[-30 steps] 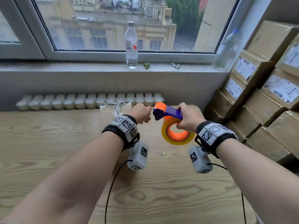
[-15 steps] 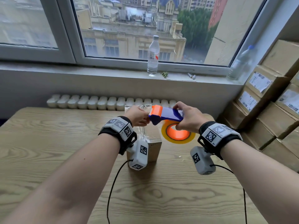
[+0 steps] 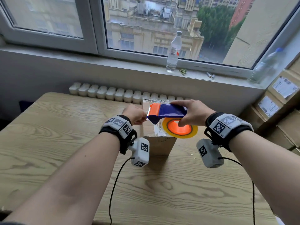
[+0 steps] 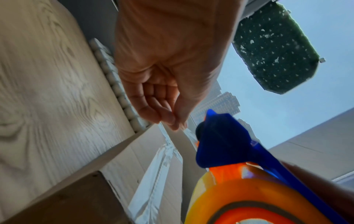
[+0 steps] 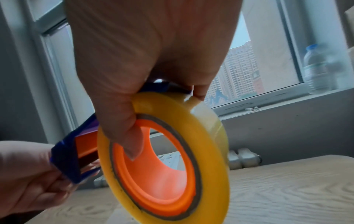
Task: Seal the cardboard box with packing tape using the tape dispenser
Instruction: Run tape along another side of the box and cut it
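Observation:
A small cardboard box [image 3: 159, 144] stands on the wooden table [image 3: 48, 143], with wrinkled clear tape along its top [image 4: 153, 174]. Just above it my right hand [image 3: 186, 114] grips the blue and orange tape dispenser [image 3: 168, 112]. My thumb [image 5: 132, 136] is hooked into the orange core of the yellow tape roll [image 5: 172, 166]. My left hand [image 3: 143, 118] is at the dispenser's orange blade end. Its curled fingers [image 4: 168, 118] pinch the loose end of the clear tape. The dispenser [image 4: 224, 141] lies level over the box's top.
Stacked labelled cardboard boxes [image 3: 279, 101] fill the right side. A water bottle [image 3: 173, 52] and a second bottle [image 3: 267, 65] stand on the window sill. A white radiator [image 3: 121, 93] runs behind the table. Black cables [image 3: 116, 184] hang from both wrist cameras.
The dispenser has turned from tilted to level, and its blade end now points left. The box shows under both hands. My left hand stays at the blade end.

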`<state>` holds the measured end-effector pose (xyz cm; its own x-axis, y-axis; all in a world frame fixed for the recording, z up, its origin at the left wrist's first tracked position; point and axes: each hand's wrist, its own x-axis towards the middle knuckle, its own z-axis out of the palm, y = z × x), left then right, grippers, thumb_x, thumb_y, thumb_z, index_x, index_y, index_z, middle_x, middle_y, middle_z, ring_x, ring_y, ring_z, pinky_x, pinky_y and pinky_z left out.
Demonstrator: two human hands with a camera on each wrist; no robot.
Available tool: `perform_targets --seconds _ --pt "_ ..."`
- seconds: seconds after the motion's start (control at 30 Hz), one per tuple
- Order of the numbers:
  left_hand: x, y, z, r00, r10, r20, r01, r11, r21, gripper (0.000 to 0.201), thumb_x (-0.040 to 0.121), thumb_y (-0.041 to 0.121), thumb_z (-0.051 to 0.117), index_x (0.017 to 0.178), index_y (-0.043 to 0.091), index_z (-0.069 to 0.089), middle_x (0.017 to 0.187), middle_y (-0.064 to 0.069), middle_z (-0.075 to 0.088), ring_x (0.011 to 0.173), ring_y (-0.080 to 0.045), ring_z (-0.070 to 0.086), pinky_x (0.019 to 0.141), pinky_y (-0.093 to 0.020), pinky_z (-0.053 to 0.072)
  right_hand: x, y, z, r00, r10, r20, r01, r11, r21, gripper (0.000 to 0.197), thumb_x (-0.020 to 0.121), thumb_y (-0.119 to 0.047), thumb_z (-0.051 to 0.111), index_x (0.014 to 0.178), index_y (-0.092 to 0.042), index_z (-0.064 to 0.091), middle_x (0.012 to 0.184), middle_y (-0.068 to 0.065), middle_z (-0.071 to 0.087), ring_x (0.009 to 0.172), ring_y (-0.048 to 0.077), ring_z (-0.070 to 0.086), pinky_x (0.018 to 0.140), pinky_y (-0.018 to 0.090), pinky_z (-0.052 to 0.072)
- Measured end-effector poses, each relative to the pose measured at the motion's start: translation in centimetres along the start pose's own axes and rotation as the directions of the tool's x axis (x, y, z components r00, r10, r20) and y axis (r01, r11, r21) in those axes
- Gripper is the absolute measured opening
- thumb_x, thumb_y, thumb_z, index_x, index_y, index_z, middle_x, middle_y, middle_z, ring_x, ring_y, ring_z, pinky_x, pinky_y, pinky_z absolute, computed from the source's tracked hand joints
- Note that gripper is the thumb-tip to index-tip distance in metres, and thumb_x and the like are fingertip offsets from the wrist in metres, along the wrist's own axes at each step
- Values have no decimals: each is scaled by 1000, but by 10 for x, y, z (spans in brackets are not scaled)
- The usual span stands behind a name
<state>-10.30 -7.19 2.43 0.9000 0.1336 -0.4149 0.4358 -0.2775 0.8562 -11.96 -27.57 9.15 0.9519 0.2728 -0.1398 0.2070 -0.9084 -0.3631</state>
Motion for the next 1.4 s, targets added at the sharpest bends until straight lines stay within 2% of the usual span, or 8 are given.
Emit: perform_targets --seconds 0.27,0.4,0.53,0.6,0.67,0.77,1.03,1.4 --pt "-8 -32 -3 985 -74 -155 76 997 8 22 86 9 68 66 6 59 63 -8 60 54 -15 53 72 -29 55 -13 37 -7 996 -50 75 57 994 -96 81 63 -20 83 135 -38 49 121 -3 62 97 13 52 83 21 37" --pt "-10 -46 8 980 -106 -166 98 994 -56 18 83 9 71 69 1 62 58 -8 56 41 -13 47 52 -25 47 -14 40 -3 988 -123 90 136 979 -153 77 65 -38 81 135 -42 48 119 -5 62 109 19 56 94 29 44" --pt "-8 -63 12 963 -80 -258 80 997 -11 31 76 33 78 70 5 65 58 -4 57 53 -17 53 72 -34 56 -11 35 -3 980 -184 74 196 959 -206 71 67 -38 79 133 -43 51 98 -9 54 106 20 54 91 31 43" --pt "-7 -69 13 955 -82 -285 83 997 -10 31 78 36 75 70 9 63 68 -4 60 65 -16 57 73 -34 57 -8 32 -1 975 -208 78 220 952 -212 70 67 -38 78 132 -44 51 99 -9 56 106 19 54 89 32 44" --pt "-8 -72 13 955 -111 -276 95 993 -70 29 81 34 73 75 8 60 76 -5 61 69 -14 60 67 -30 57 -6 30 3 970 -226 90 242 943 -230 70 67 -39 77 132 -45 51 106 -6 62 106 19 54 87 32 45" --pt "-11 -74 11 958 -143 -247 105 982 -159 29 81 30 75 85 7 58 72 -7 64 64 -13 64 63 -28 57 -2 27 8 966 -236 105 256 933 -254 70 67 -41 77 132 -45 51 97 -6 56 101 18 53 80 29 41" --pt "-9 -83 12 967 -151 -207 123 982 -143 31 78 30 77 76 11 53 70 -5 67 61 -14 66 62 -27 54 -1 24 13 953 -274 132 302 907 -293 65 68 -41 75 129 -46 52 74 -18 39 88 11 40 72 26 33" --pt "-6 -87 18 962 -171 -211 150 982 -115 30 81 30 75 70 11 54 70 -4 66 63 -15 66 72 -32 55 6 18 12 954 -243 178 290 902 -321 68 71 -38 75 134 -42 50 92 -13 46 89 10 39 72 24 32"
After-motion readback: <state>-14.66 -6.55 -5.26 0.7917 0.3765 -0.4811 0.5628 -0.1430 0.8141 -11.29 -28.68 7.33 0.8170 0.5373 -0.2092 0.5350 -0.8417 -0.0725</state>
